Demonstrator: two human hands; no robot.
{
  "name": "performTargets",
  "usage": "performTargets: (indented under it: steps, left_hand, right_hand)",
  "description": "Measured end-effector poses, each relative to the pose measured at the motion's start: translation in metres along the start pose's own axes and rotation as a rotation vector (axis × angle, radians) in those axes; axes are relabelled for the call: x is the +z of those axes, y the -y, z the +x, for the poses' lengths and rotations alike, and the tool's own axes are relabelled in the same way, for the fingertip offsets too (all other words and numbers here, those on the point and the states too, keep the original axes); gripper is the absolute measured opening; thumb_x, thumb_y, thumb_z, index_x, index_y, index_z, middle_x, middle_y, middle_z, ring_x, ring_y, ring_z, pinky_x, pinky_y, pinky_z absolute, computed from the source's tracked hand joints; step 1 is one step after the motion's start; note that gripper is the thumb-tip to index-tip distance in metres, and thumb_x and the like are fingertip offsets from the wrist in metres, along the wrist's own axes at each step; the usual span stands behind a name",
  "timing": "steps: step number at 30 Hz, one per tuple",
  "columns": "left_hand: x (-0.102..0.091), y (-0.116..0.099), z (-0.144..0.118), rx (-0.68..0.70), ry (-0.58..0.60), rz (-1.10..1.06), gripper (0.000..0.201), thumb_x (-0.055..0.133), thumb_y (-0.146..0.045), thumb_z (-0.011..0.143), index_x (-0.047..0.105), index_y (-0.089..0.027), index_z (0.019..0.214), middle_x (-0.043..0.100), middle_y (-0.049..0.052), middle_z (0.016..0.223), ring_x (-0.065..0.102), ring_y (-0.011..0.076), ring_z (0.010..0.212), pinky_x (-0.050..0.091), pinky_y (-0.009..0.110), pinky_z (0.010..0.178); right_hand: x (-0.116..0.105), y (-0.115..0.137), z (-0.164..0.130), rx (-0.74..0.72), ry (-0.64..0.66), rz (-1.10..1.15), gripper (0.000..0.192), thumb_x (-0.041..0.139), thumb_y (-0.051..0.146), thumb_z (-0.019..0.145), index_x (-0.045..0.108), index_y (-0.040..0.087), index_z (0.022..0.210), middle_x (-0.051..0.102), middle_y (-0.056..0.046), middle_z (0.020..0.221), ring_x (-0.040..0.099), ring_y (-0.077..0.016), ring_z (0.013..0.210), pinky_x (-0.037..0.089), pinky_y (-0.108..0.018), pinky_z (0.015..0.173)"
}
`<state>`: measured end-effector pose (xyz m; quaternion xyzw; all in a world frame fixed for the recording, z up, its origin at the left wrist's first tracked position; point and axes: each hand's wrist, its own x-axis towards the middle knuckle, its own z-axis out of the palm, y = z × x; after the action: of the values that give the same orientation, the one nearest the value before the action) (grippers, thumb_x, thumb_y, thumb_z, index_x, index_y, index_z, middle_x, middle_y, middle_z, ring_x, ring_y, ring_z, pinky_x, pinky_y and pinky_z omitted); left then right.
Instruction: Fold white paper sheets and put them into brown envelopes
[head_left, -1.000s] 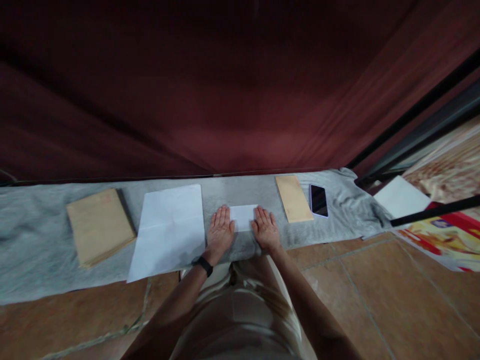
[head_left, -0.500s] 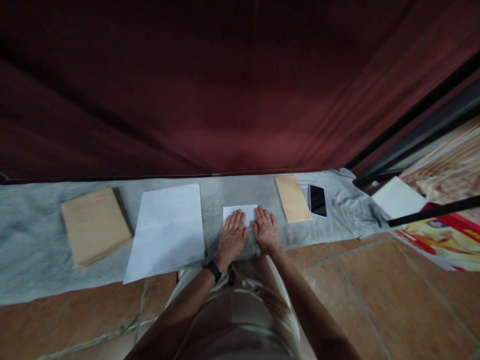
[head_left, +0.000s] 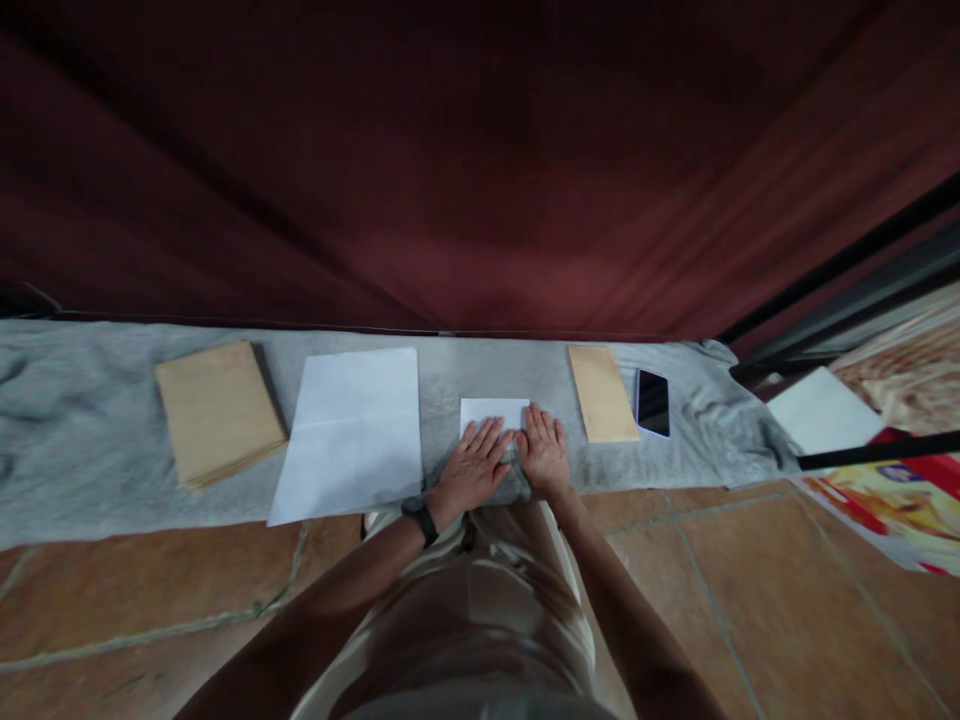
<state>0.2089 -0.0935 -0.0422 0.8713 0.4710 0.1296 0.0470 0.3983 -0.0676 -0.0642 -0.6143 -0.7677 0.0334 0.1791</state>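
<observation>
Folded white paper lies on the grey cloth, at 12 o'clock from the person. Left hand, flat with fingers spread, has slid rightward onto it beside the flat right hand.

Both hands flat, fingers extended

Hands flat on paper (folded) — grey cloth

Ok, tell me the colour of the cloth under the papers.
Grey: the cloth is a mottled light grey, best seen in the head view.
</observation>
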Motion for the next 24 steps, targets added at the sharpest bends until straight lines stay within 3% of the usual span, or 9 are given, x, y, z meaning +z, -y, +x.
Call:
performTargets:
  steps: [4, 9, 16, 24]
  left_hand:
    - [0.004, -0.004, 0.003, 0.006, 0.008, 0.007, 0.06, 0.044, -0.038, 0.102, 0.041, -0.008, 0.154, 0.034, 0.02, 0.164, 0.024, 0.0301, 0.156, 0.019, 0.054, 0.128]
    - [0.006, -0.007, 0.005, 0.052, 0.02, 0.02, 0.062, 0.046, -0.031, 0.099, 0.043, 0.003, 0.15, 0.041, 0.027, 0.158, 0.026, 0.0318, 0.155, 0.02, 0.053, 0.128]
    - [0.002, -0.009, 0.006, 0.054, 0.029, 0.049, 0.06, 0.044, -0.029, 0.099, 0.044, 0.006, 0.148, 0.041, 0.028, 0.157, 0.027, 0.033, 0.154, 0.021, 0.052, 0.128]
    - [0.006, -0.009, 0.005, 0.0, 0.049, 0.016, 0.06, 0.039, -0.037, 0.103, 0.044, -0.004, 0.152, 0.037, 0.021, 0.162, 0.024, 0.0304, 0.156, 0.015, 0.058, 0.128]
  right_hand:
    - [-0.002, 0.006, 0.005, 0.0, 0.011, 0.068, 0.053, 0.031, 0.032, 0.108, 0.039, 0.016, 0.158, 0.042, -0.013, 0.162, 0.035, -0.0254, 0.152, 0.022, -0.052, 0.125]
    - [0.0, 0.021, 0.008, -0.135, 0.125, 0.161, 0.053, 0.023, 0.035, 0.111, 0.041, 0.019, 0.157, 0.044, -0.008, 0.161, 0.035, -0.019, 0.152, 0.019, -0.046, 0.127]
    - [0.0, 0.022, 0.005, -0.107, 0.139, 0.094, 0.055, 0.023, 0.039, 0.11, 0.038, 0.017, 0.159, 0.039, -0.008, 0.164, 0.031, -0.0201, 0.154, 0.018, -0.045, 0.127]
    - [-0.001, 0.014, -0.001, -0.083, 0.088, 0.006, 0.057, 0.027, 0.041, 0.109, 0.035, 0.017, 0.16, 0.038, -0.011, 0.164, 0.031, -0.0249, 0.154, 0.018, -0.05, 0.126]
